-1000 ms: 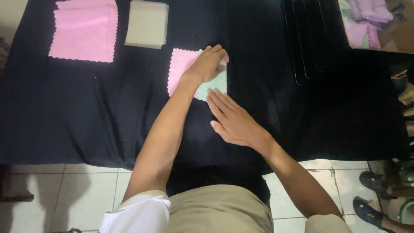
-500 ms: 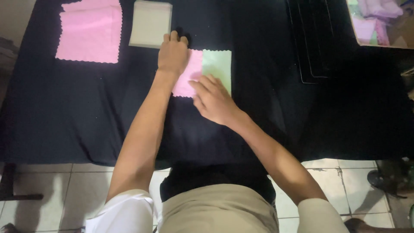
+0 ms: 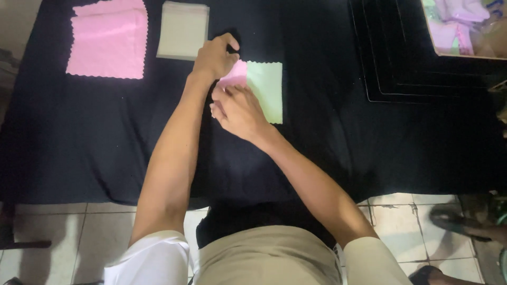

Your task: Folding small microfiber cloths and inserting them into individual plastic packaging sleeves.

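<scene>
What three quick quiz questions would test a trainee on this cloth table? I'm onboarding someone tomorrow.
1. True or false: the pale green cloth lies on a black table cover.
2. Which hand is nearer the clear bags: A left, B right?
3. What colour is the stack of cloths at far left?

Key: 1 true; 2 A; 3 pink. The right hand presses on the small pink cloth.

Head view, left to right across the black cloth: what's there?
Pink cloth stack → clear plastic bags → left hand → pale green cloth → black trays → box of cloths. Right hand and the small pink cloth overlap mid-row, so left out.
</scene>
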